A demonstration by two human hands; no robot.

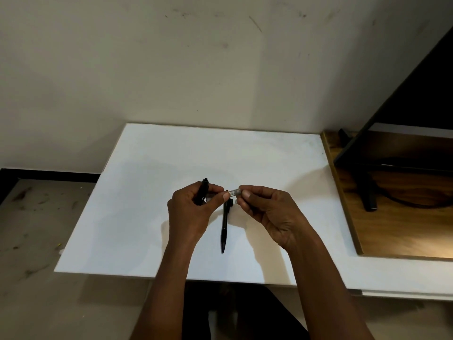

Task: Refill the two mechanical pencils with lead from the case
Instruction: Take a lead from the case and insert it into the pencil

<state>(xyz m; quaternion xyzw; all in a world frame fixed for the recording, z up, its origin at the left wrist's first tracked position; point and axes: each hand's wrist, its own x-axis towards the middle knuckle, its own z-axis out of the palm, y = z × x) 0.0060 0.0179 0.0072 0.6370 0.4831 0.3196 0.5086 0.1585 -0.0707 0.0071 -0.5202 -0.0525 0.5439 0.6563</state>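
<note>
Pencils and lead case sit over a white board [152,168] that serves as the work surface, pushed against a scuffed wall, with a wooden table [392,229] along its right edge carrying a dark monitor [404,114] on a stand. Both hands are raised above the middle of the board, nearer its front edge than the back. The left hand [190,212] is curled around one black mechanical pencil [203,191], whose top end sticks out past the knuckles toward the back edge; its thumb and forefinger also reach to the right and pinch the end of the lead case [234,193]. The right hand [267,212] grips the other end of that small clear case between thumb and fingertips, remaining fingers folded. A second black pencil [224,229] lies flat on the board between the two wrists, tip pointing toward the front edge, its upper end just under the case.
</note>
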